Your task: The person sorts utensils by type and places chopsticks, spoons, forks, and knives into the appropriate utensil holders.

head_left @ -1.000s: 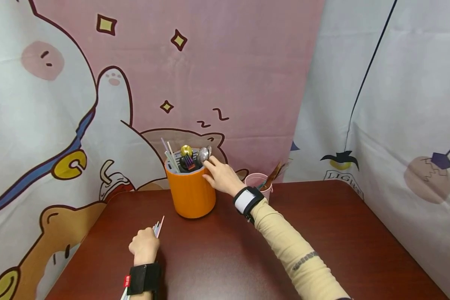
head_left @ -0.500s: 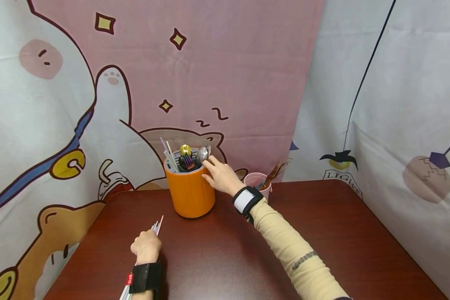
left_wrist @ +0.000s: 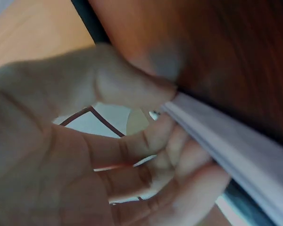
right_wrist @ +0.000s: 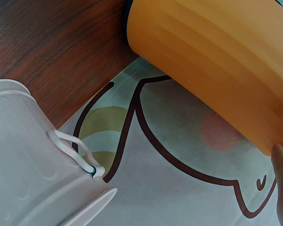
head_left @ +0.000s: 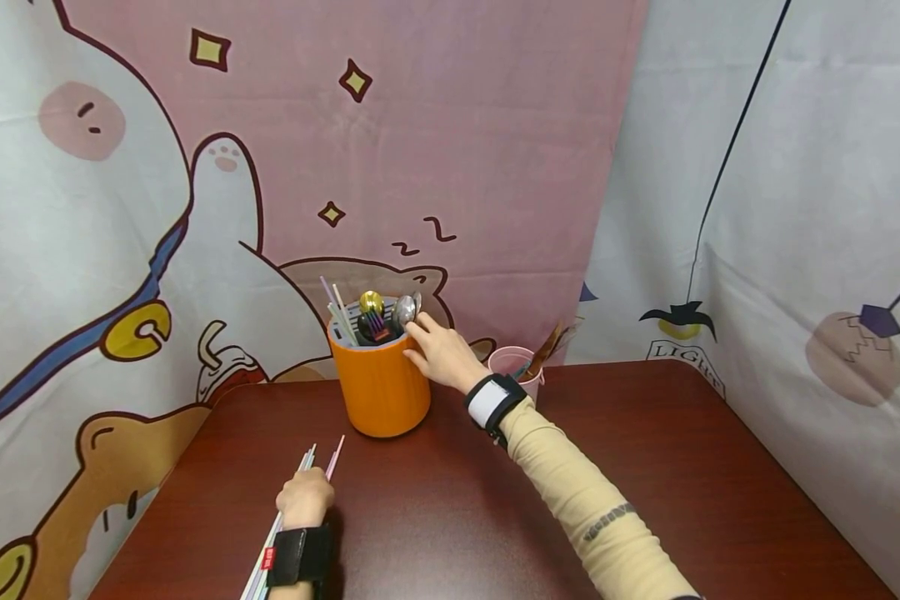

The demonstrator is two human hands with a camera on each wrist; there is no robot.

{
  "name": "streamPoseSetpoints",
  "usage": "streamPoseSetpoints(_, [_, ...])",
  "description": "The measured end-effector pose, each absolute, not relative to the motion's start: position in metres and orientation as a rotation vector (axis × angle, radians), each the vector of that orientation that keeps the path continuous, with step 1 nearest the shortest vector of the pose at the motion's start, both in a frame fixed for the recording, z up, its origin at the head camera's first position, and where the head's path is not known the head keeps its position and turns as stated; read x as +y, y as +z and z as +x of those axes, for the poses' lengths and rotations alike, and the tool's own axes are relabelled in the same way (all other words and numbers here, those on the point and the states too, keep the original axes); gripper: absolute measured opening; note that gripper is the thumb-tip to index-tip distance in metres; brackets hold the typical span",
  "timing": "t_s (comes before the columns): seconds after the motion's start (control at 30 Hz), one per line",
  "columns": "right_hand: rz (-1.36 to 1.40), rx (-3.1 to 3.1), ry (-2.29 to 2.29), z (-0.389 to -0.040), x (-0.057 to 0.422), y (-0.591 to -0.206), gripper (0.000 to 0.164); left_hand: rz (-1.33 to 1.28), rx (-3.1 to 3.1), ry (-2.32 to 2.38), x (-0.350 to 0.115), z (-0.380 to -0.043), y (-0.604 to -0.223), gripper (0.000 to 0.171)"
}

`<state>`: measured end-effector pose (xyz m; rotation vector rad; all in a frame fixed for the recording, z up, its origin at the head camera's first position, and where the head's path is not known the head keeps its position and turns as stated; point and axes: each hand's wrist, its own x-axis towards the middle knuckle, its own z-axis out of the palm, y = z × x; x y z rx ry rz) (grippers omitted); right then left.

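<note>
My left hand grips a bundle of thin pastel chopsticks low over the table's front left. Pale tips and pink tips stick out past either side of the fist. The left wrist view shows the thumb and curled fingers around the pale chopsticks. My right hand holds the rim of an orange utensil holder, thumb outside, index finger by a silver spoon. In the right wrist view one fingertip lies against the orange wall. Pale chopsticks, a gold spoon and dark utensils stand in its slotted grey top.
A small pink bucket with brown-handled utensils stands right of the holder, partly behind my right wrist. The dark red-brown table ends at a cartoon-printed cloth at the back and sides.
My left hand has shifted slightly right, and its chopsticks have spread, with pink tips now apart from the pale ones. My right hand and the holder stay in place.
</note>
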<state>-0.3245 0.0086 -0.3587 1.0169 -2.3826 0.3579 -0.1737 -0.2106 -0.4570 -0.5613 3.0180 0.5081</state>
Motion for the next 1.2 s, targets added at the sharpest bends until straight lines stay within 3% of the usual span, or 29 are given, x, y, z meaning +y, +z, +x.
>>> streamPoseSetpoints(0.53, [1.004, -2.383, 0.35, -0.324, 0.01, -0.361, 0.03, -0.346, 2.998, 0.541, -0.207, -0.167, -0.45, 0.007])
streamPoseSetpoints(1.03, [0.999, -2.388, 0.347, -0.324, 0.009, -0.361, 0.03, -0.304, 2.948, 0.523, -0.207, -0.172, -0.445, 0.028])
streamPoseSetpoints(1.2, [1.0, -2.381, 0.341, -0.324, 0.009, -0.36, 0.031, -0.281, 2.97, 0.592, -0.213, -0.17, -0.437, 0.023])
